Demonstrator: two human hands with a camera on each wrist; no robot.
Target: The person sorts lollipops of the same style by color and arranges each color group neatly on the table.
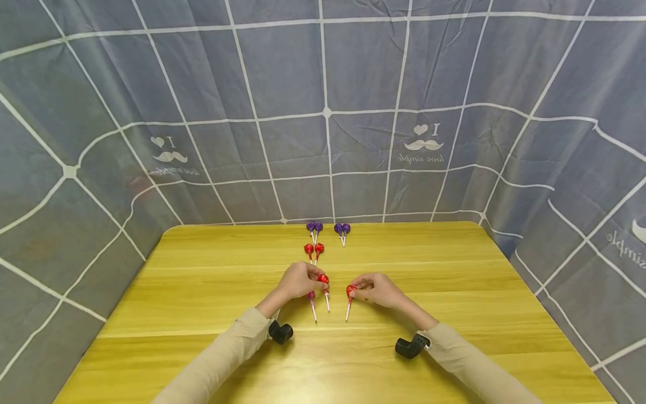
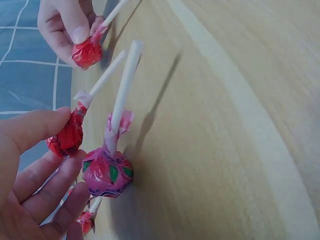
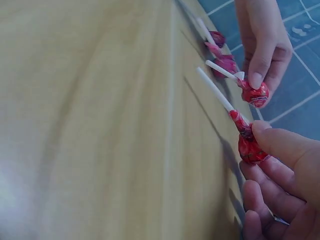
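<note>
My left hand (image 1: 299, 280) pinches a red-wrapped lollipop (image 1: 323, 279) by its head, between thumb and fingers, its white stick pointing toward me. To the right, my right hand (image 1: 377, 289) holds another red lollipop (image 3: 251, 149) the same way, stick also toward me. The two lollipops are apart. Close under the left hand lies a pink lollipop (image 2: 108, 172) with green marks on its wrapper. A second dark pink lollipop (image 3: 217, 38) shows beyond it in the right wrist view; in the head view the left hand mostly hides it.
Beyond the left hand lie two red lollipops (image 1: 319, 248) side by side. At the table's far edge are two pairs of purple lollipops, a left pair (image 1: 318, 226) and a right pair (image 1: 346, 228). A grey curtain (image 1: 363, 146) with white lines surrounds the wooden table (image 1: 202, 303).
</note>
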